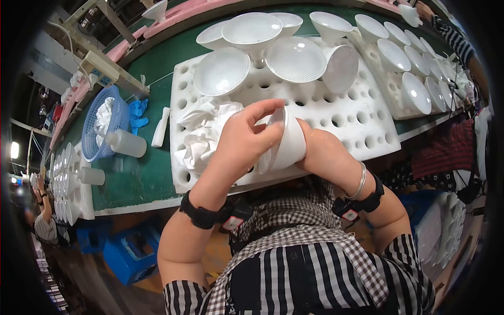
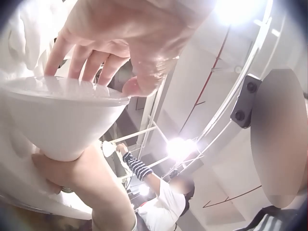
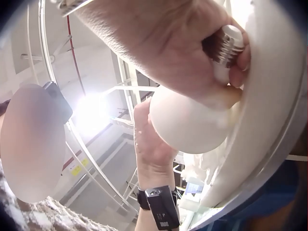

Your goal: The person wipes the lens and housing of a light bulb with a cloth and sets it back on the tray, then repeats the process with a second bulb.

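One reflector bulb [image 1: 293, 144] sits between our two hands, above a white foam tray [image 1: 377, 150] full of holes.
We have our right hand [image 1: 320, 149] clamped round its neck, the screw base showing between the curled fingers in the right wrist view; our left hand [image 1: 239, 135] has its fingers spread apart against the glass face, thumb at the rim. Our tray carries several more bulbs [image 1: 295, 59] at its far side, faces up or tilted, and crumpled white cloths [image 1: 199, 149] at its left. Beside it, a second foam tray [image 1: 396, 106] holds rows of bulbs. To our left, a blue basket [image 1: 122, 111] contains white cloth [image 1: 104, 118], with a plastic bottle [image 1: 130, 144] lying just beside it, contents too unclear to tell.
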Demonstrator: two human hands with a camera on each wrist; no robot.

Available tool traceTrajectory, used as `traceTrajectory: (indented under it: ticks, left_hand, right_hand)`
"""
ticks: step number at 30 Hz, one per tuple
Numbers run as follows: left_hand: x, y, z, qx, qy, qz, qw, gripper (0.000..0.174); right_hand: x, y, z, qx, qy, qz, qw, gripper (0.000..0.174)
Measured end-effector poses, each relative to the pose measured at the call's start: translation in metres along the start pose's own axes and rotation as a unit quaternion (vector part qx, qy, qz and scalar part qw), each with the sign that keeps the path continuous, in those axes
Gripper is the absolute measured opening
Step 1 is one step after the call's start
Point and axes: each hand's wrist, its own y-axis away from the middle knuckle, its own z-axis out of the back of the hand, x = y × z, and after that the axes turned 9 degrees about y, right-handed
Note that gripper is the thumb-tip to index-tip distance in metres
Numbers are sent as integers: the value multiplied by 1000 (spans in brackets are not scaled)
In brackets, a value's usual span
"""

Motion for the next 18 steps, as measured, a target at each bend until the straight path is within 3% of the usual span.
traceTrajectory:
  ticks: [4, 5, 6, 7, 9, 10, 12, 14, 16, 17, 18]
  left_hand:
    - [7, 5, 10, -91, -119, -52, 987, 46]
    - [12, 10, 27, -148, -299, -201, 921, 44]
    - [17, 15, 38, -196, -461, -338, 797, 42]
    - [19, 20, 42, -193, -462, -339, 797, 42]
    - [26, 33, 49, -273, -679, -272, 625, 33]
    - [30, 38, 55, -277, -681, -270, 621, 33]
    - [43, 42, 72, -200, -567, -139, 787, 31]
    - [53, 44, 80, -207, -533, -180, 800, 28]
    - [36, 51, 59, -329, -250, -183, 892, 22]
    - [19, 58, 48, -330, -249, -206, 887, 19]
    - [2, 64, 36, -244, -304, -284, 876, 19]
  right_hand:
    - [-10, 3, -4, -58, -30, 37, 997, 62]
    - [-11, 4, -3, -54, -46, 19, 997, 59]
    - [-12, 4, -3, -51, -62, 1, 997, 56]
    - [-11, 3, -3, -53, -65, -1, 997, 56]
    - [-6, 0, 0, -23, -50, 2, 998, 55]
    - [-4, 0, -1, -22, -50, 8, 998, 55]
    - [-1, 0, -3, -36, -48, 20, 998, 55]
    - [3, 4, -5, -66, -20, 48, 996, 51]
    - [6, 4, -4, -100, 10, 72, 992, 47]
    - [9, 4, -4, -105, 35, 74, 991, 46]
    - [11, 4, -4, -108, 61, 76, 989, 45]
